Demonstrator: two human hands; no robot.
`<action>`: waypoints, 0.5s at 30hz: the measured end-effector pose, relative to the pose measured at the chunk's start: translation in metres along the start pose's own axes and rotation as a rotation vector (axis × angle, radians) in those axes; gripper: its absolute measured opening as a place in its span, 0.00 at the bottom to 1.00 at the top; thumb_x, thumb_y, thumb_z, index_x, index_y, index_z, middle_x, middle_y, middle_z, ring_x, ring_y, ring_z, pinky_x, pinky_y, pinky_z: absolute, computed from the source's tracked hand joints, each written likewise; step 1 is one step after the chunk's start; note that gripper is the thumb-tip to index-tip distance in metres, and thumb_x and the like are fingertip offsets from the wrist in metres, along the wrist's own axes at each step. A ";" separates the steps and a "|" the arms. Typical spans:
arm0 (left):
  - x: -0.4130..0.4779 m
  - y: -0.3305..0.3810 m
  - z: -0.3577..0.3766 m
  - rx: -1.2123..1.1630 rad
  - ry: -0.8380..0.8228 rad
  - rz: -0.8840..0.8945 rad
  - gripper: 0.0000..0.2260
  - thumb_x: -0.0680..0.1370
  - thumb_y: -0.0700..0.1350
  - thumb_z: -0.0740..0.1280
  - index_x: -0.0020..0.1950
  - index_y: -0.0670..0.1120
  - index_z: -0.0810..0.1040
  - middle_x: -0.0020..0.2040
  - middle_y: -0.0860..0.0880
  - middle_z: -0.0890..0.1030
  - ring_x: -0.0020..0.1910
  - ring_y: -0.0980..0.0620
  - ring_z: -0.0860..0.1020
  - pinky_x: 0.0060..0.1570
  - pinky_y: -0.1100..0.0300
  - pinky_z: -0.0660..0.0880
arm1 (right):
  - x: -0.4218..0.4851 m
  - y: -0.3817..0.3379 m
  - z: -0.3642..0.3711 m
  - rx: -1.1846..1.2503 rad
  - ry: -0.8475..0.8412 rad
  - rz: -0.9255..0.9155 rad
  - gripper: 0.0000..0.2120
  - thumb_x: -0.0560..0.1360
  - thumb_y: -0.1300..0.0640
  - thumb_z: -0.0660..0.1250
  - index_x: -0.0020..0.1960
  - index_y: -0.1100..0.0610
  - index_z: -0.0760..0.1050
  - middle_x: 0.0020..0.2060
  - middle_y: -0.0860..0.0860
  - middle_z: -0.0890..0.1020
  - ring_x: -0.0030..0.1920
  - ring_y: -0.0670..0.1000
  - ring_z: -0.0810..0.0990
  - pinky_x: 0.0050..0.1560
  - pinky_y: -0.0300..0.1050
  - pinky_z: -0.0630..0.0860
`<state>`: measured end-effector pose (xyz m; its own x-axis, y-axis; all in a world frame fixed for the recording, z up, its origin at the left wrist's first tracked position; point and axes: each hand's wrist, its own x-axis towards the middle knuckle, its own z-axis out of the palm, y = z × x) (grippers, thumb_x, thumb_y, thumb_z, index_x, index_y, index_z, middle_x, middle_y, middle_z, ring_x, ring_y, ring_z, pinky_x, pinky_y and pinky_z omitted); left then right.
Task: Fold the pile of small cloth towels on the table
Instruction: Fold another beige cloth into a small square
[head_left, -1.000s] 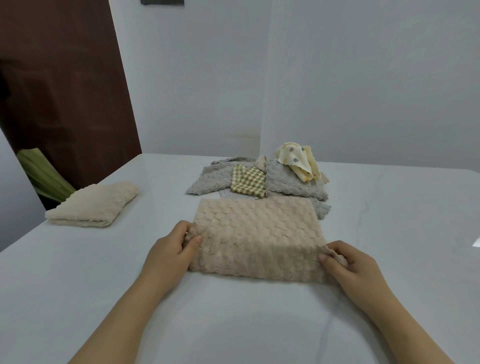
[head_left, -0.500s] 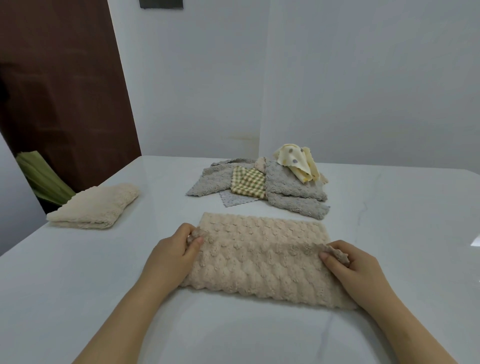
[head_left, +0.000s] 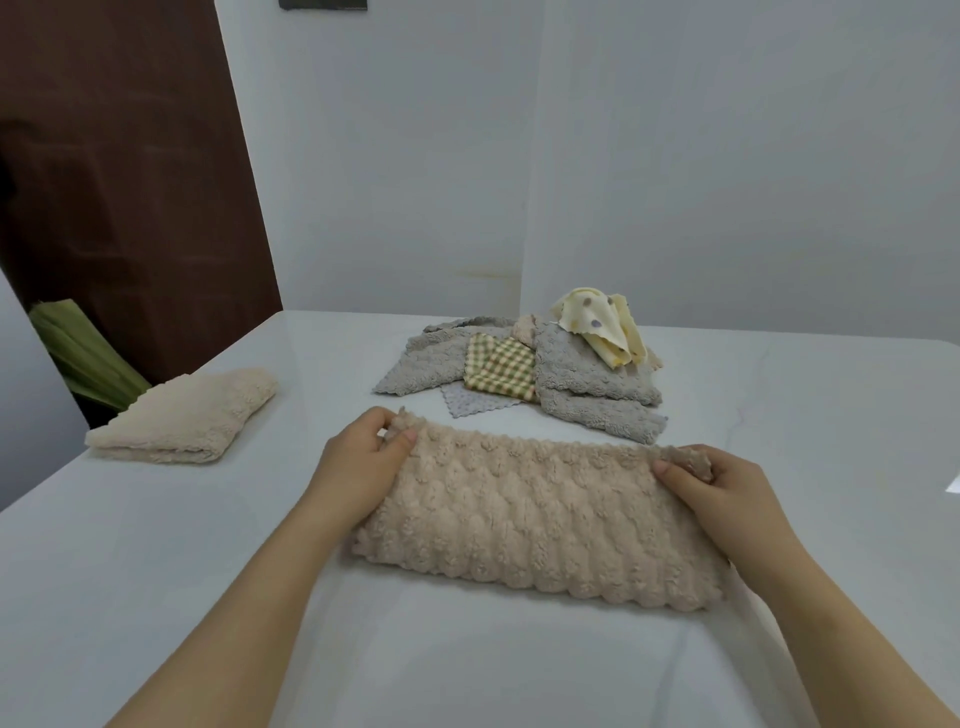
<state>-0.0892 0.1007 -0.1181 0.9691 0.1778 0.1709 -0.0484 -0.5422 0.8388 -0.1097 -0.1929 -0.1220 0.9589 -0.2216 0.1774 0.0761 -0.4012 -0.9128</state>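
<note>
A beige fluffy towel (head_left: 535, 514) lies folded in half on the white table (head_left: 156, 571) in front of me. My left hand (head_left: 358, 467) pinches its far left corner. My right hand (head_left: 727, 493) pinches its far right corner. Behind it sits the pile of unfolded towels (head_left: 524, 374): grey fluffy ones, a green-and-yellow checked cloth (head_left: 498, 366), and a cream dotted cloth (head_left: 597, 325) on top. A folded beige towel (head_left: 187, 415) rests at the left of the table.
A dark brown door (head_left: 119, 182) and green striped object (head_left: 78, 353) stand beyond the table's left edge. White walls close off the back. The table's right edge runs near the frame's right side.
Both hands carried the towel's near edge away from me onto its far edge, folding it in half. The towel now shows as a narrower strip.
</note>
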 end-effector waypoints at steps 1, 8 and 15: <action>0.005 -0.001 0.003 0.029 -0.008 -0.012 0.08 0.78 0.49 0.63 0.42 0.46 0.74 0.32 0.47 0.74 0.32 0.50 0.70 0.34 0.58 0.64 | 0.005 0.002 0.002 -0.040 0.010 0.003 0.05 0.72 0.58 0.69 0.38 0.57 0.79 0.34 0.54 0.80 0.38 0.53 0.76 0.42 0.47 0.70; 0.013 -0.019 0.023 0.259 -0.003 0.032 0.05 0.79 0.49 0.60 0.45 0.49 0.71 0.33 0.51 0.74 0.36 0.50 0.73 0.36 0.57 0.67 | 0.017 0.019 0.020 -0.388 0.031 -0.026 0.09 0.74 0.54 0.66 0.41 0.60 0.76 0.34 0.55 0.80 0.39 0.55 0.76 0.38 0.45 0.69; 0.020 -0.025 0.027 0.506 0.072 0.071 0.08 0.80 0.50 0.58 0.51 0.48 0.72 0.47 0.51 0.74 0.46 0.50 0.72 0.39 0.58 0.66 | 0.024 0.025 0.021 -0.486 0.010 -0.110 0.04 0.73 0.54 0.67 0.44 0.55 0.78 0.42 0.54 0.82 0.48 0.59 0.76 0.46 0.50 0.72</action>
<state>-0.0620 0.0963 -0.1496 0.9478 0.1722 0.2683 0.0267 -0.8815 0.4715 -0.0792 -0.1895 -0.1488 0.9495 -0.1625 0.2684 0.0376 -0.7903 -0.6116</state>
